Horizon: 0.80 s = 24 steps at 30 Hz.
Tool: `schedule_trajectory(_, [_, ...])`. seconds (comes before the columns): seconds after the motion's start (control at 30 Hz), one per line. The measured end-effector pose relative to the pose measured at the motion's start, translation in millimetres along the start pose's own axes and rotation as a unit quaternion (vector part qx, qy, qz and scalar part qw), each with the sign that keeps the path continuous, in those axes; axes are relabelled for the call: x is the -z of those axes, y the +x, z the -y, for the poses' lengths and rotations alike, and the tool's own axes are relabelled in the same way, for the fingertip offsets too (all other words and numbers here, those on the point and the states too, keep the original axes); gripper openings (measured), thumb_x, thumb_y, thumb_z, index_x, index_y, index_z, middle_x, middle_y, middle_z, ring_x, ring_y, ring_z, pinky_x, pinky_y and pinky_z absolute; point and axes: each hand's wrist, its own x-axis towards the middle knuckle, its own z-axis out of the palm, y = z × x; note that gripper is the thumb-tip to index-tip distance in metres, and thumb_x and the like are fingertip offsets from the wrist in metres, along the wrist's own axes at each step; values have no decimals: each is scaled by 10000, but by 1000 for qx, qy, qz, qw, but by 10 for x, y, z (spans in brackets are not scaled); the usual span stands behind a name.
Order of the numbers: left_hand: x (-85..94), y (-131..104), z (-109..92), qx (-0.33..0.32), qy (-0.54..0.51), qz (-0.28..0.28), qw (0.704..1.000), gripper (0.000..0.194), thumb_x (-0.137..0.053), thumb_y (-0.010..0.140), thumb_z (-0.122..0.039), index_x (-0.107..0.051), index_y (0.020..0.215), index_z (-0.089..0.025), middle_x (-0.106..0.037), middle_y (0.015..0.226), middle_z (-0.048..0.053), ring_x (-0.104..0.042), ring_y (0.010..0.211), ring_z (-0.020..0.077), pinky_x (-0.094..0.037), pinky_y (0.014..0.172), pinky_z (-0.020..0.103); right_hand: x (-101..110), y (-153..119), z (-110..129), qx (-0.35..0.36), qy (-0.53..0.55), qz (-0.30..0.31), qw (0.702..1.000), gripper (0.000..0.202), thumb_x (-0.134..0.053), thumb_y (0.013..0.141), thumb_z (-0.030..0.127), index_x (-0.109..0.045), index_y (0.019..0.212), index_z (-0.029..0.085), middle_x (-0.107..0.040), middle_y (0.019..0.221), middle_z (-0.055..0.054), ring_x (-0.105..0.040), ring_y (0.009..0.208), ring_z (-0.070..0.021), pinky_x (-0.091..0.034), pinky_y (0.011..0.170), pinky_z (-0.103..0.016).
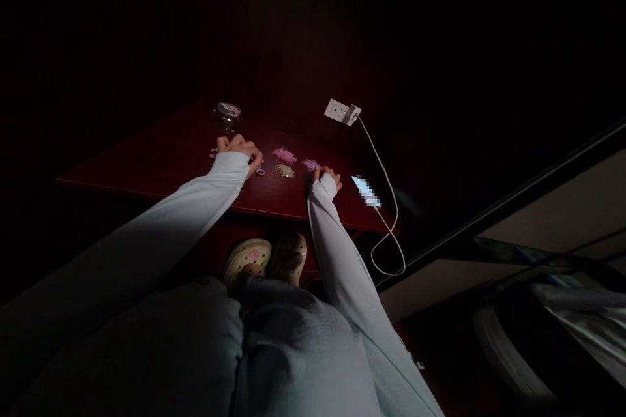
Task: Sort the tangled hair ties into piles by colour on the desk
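Note:
My left hand [240, 146] reaches over several small coloured loops on the table, its fingers bent and thumb apart. A pale purple ring [261, 171] lies beside its thumb. My right hand [328, 173] rests low on the table with fingers bent and somewhat apart, at the edge of a purple pile of small bands [310, 164]. Between the hands lie a pink pile of bands [284, 156] and a cream pile of bands [284, 171]. What is under either palm is hidden. A clear jar with a printed lid [229, 110] stands behind my left hand.
The dark red table [274, 202] has its front edge near my knees. A lit phone [366, 191] lies right of my right hand, its white cable [395, 208] looping to a charger at the wall socket [337, 110]. Cream clogs [248, 257] show below.

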Motion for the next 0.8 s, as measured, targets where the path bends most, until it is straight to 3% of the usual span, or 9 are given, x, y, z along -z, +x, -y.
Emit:
schedule_trajectory(0.17, [-4, 7, 79, 25, -12, 0, 1000, 294, -530, 1028, -353, -663, 809, -209, -796, 1047, 50, -541, 1145, 302, -290, 1048, 558, 27, 51, -158, -43, -21, -9, 999, 346, -494, 1081, 393, -789, 1094, 213, -728, 1253, -147, -560, 1217, -339, -411, 981, -455])
schedule_trajectory(0.3, [-7, 6, 107, 50, -38, -35, 997, 285, -525, 1043, -339, -647, 818, -214, -787, 1018, 36, -534, 1157, 300, -274, 1056, 553, 1, 47, -165, -38, -27, -10, 999, 357, -499, 1083, 396, -808, 1104, 218, -727, 1273, -156, -560, 1234, -357, -418, 1007, -499])
schedule_trajectory(0.43, [38, 24, 101, 129, -67, -76, 987, 375, -476, 1051, -328, -598, 721, -198, -781, 1006, 67, -529, 1139, 304, -280, 1041, 571, -22, 41, -157, -36, -31, -24, 999, 403, -428, 1101, 349, -796, 1153, 192, -721, 1279, -181, -561, 1249, -365, -422, 1008, -512])
schedule_trajectory(0.63, [53, 166, 346, 327, -182, -183, 909, 489, -280, 1080, -214, -570, 687, -181, -747, 969, 58, -557, 1089, 267, -296, 1064, 562, -68, 49, -171, -37, -20, -50, 998, 388, -433, 1076, 327, -785, 1148, 178, -710, 1283, -204, -554, 1240, -389, -420, 1004, -527])
schedule_trajectory(0.8, [-108, 277, 651, 352, -210, -192, 892, 472, -237, 1055, -151, -581, 733, -176, -727, 936, 40, -598, 927, 225, -356, 992, 494, -32, 31, -135, 16, -49, -37, 998, 345, -478, 1050, 314, -761, 1178, 165, -685, 1317, -211, -545, 1257, -382, -408, 1041, -536])
